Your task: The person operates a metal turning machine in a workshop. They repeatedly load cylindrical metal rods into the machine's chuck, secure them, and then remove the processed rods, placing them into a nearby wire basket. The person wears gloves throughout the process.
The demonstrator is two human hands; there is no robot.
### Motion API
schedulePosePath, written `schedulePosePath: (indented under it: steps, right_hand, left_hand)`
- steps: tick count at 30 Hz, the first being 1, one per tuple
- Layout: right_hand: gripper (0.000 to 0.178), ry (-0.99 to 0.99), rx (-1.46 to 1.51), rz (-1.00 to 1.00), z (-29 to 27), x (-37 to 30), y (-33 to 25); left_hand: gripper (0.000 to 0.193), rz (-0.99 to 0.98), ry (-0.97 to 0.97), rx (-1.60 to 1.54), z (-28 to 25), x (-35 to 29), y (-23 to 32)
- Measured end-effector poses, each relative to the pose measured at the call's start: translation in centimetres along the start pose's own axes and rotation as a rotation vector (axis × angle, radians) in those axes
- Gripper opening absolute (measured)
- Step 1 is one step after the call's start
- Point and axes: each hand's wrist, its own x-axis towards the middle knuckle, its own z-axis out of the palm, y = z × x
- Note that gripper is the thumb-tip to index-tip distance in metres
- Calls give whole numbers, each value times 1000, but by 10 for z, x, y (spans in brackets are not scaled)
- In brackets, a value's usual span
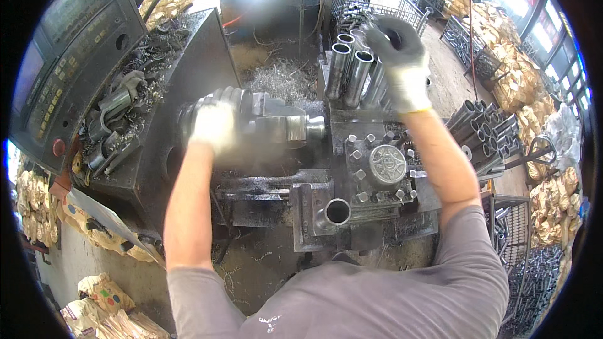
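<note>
My left hand [217, 116], in a white and dark-grey glove, lies over the left part of a lathe chuck [276, 127], its fingers bent round the metal. A short metal workpiece [316, 127] sticks out at the chuck's right side. My right hand [399, 44], gloved alike, is raised above several upright steel tubes [360, 70]. Its fingers curl toward the thumb and are slightly blurred; anything within them is hidden. Below the right forearm sits the bolted tool post [387, 164] with a round embossed cap. A single tube [337, 211] stands on the carriage nearer me.
At the left a control panel [56, 88] leans beside a chip-covered headstock top [135, 100]. More tubes [480, 129] are stacked at the right, near a wire crate [512, 232] of metal parts. Metal shavings [282, 81] are heaped behind the chuck. Paper-wrapped bundles [518, 75] line the right side.
</note>
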Motion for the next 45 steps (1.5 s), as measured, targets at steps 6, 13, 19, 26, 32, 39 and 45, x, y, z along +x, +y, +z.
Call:
schedulePosePath:
  steps: [6, 13, 19, 26, 32, 39, 45]
  right_hand:
    - [35, -1302, -792, -35, 77, -8, 61]
    - [58, -1735, -515, 279, 87, -71, 124]
    - [69, -2005, -546, 340, 81, -48, 115]
    - [45, -1602, -943, -106, -7, -43, 127]
    - [42, -999, -1098, -257, -57, -36, -46]
    - [73, -893, -785, -246, -39, -197, -192]
    - [62, -1252, -456, 824, -72, -310, -145]
  left_hand:
    - [93, -86, 318, -229, 27, 8, -3]
    - [80, -81, 700, -98, 64, -32, 11]
    - [79, -64, 675, -136, 48, -31, 20]
    - [75, -131, 658, -126, 47, -28, 26]
    - [83, -70, 665, -264, 52, -32, 16]
    - [76, -179, 309, -2279, 53, -211, 190]
    - [63, -991, -220, -2223, 97, -252, 188]
